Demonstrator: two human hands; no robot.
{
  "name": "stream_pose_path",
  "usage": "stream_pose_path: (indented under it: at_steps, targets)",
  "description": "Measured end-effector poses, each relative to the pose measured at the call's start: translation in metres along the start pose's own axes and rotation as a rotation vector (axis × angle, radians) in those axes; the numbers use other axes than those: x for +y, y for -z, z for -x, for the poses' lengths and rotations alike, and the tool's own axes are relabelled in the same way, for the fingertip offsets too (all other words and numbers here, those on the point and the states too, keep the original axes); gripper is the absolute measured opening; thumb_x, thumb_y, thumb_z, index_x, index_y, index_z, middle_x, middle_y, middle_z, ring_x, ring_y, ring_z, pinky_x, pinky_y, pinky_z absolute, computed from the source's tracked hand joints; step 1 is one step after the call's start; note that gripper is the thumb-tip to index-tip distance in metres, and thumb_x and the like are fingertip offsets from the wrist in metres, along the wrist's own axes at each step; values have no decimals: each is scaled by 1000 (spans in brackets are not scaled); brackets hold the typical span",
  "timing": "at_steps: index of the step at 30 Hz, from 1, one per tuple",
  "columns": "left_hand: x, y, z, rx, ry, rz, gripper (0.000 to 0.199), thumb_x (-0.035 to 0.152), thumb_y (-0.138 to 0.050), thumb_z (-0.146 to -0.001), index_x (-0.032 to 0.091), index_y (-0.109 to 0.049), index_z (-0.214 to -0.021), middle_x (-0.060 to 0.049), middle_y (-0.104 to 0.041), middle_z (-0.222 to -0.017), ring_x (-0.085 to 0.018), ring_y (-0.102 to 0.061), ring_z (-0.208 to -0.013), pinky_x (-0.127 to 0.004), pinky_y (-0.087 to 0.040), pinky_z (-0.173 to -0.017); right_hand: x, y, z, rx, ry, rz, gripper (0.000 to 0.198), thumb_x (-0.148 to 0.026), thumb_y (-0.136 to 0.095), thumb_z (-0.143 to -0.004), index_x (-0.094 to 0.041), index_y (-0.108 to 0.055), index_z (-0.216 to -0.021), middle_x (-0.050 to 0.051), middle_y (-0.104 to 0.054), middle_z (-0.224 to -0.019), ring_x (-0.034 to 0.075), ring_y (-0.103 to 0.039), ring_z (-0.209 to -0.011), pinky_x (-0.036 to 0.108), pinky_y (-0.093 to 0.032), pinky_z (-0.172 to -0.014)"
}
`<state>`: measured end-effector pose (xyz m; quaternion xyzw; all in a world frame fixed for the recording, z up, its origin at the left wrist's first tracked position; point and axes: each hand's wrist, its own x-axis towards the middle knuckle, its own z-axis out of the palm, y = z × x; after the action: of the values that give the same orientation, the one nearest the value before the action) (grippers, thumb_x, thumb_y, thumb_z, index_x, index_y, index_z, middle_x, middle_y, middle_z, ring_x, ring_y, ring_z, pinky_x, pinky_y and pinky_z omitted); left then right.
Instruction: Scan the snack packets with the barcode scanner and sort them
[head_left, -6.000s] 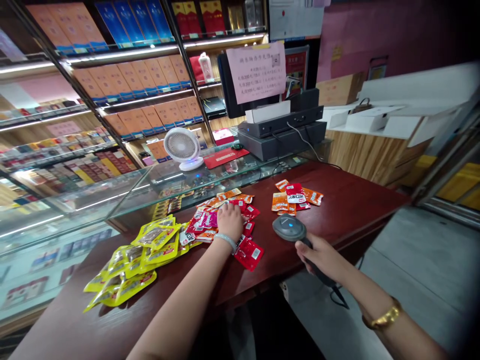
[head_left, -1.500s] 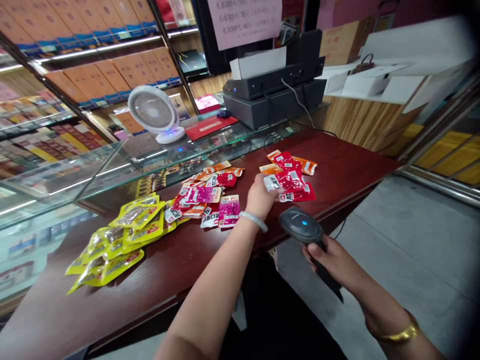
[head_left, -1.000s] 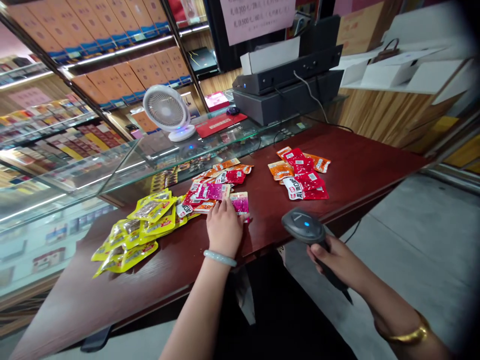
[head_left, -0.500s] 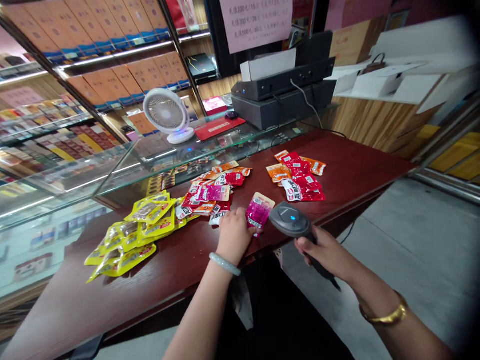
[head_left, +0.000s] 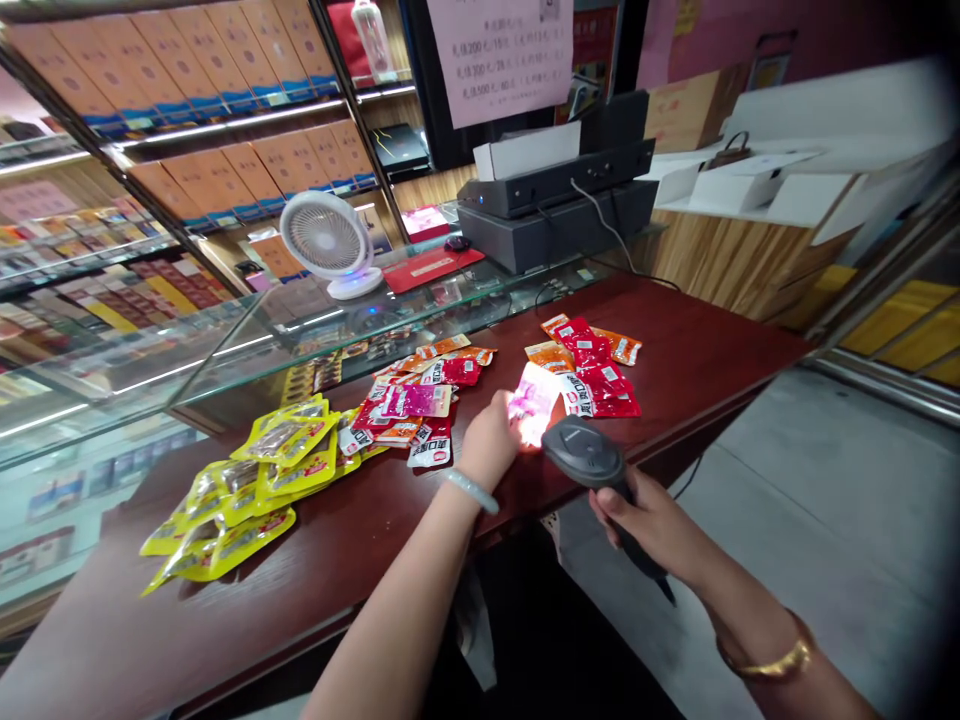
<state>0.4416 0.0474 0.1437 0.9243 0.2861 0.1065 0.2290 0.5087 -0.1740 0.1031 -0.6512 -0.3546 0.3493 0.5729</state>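
Note:
My right hand (head_left: 637,510) is wrapped round the grip of a dark grey barcode scanner (head_left: 583,452), whose head points left over the counter's front edge. Bright light from it falls on a purple snack packet (head_left: 534,400). Closed on that packet's left edge is my left hand (head_left: 491,440), its fingertips partly hidden. Left of this hand lies a mixed heap of red, orange and purple snack packets (head_left: 412,400). A smaller group of red and orange packets (head_left: 600,370) rests just beyond the lit packet, to the right. Yellow snack bags (head_left: 277,470) are piled farther left.
The dark red wooden counter (head_left: 697,330) adjoins a glass display case (head_left: 225,370). On the glass stand a white fan (head_left: 328,240), a red mat (head_left: 431,268) and a black till machine (head_left: 555,190) with cables. Shelves of orange boxes (head_left: 180,60) rise behind.
The left hand has lifted the purple packet slightly and moved it up and right, toward the red and orange group. The scanner's light now shines on the packet; its blue indicator no longer shows.

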Motion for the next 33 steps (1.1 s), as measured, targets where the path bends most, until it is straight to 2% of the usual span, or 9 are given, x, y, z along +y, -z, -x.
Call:
stream_pose_path:
  at_steps: [4,7,12,15,19,23,26,29,33]
  targets:
    - [35,-17,-52,-13,-94,398,43,37,-63,-89,15,-55,-125,-14,-71,-114,-23,-68,-103,-31,-50,-85,4,10,9,49,-33,1,52,-73,-53,-86,-22,-48,-79,-4,-48,-61,13,-50,-50,27,-41,-49]
    - [50,-15,-60,29,-150,394,68,47,-66,-86,15,-43,-142,-19,-62,-133,-27,-61,-121,-37,-47,-98,5,14,14,69,-63,-16,54,-74,-55,-84,-21,-49,-79,-3,-49,-63,13,-51,-50,26,-42,-49]
    - [17,13,-2,126,-212,-61,62,46,-68,-85,18,-51,-138,-16,-57,-140,-29,-50,-132,-43,-36,-111,12,13,15,68,-81,-10,50,-70,-56,-86,-21,-52,-80,-2,-52,-65,14,-52,-52,27,-43,-51]
    - [-23,31,44,178,-57,-295,46,43,-62,-89,17,-60,-127,-16,-63,-129,-28,-56,-124,-44,-39,-108,17,6,9,46,-96,-14,50,-70,-57,-86,-21,-51,-78,-2,-53,-65,14,-51,-52,27,-43,-50]
    - [-64,40,85,88,-79,-439,61,48,-60,-90,16,-51,-141,-18,-52,-146,-30,-44,-139,-48,-31,-116,18,-5,0,-19,-104,-10,51,-72,-58,-83,-22,-51,-83,-3,-51,-64,14,-51,-50,28,-44,-49]
    - [-71,44,114,-11,-151,-402,66,52,-57,-90,18,-45,-146,-16,-45,-152,-28,-40,-143,-50,-27,-120,16,-13,-4,-65,-99,19,51,-73,-56,-84,-22,-50,-87,-3,-50,-64,15,-51,-50,29,-43,-49]
    - [-66,51,130,-8,-152,-307,48,46,-57,-92,26,-55,-136,-9,-61,-138,-24,-54,-131,-50,-25,-121,15,-18,-4,-80,-100,7,52,-74,-56,-84,-22,-48,-87,-4,-49,-64,14,-50,-50,29,-43,-49]
    - [-66,55,134,135,-53,-271,25,42,-54,-94,26,-66,-110,-5,-71,-113,-23,-63,-110,-45,-35,-114,13,-24,-4,-81,-95,3,52,-73,-55,-84,-22,-47,-86,-4,-49,-64,14,-49,-50,28,-42,-48]
    - [-75,51,127,311,195,-468,45,60,-59,-85,19,-63,-104,-14,-66,-110,-32,-59,-106,-45,-47,-92,9,-30,-4,-122,-78,26,48,-70,-55,-87,-22,-48,-88,-3,-51,-66,14,-50,-51,28,-43,-50]
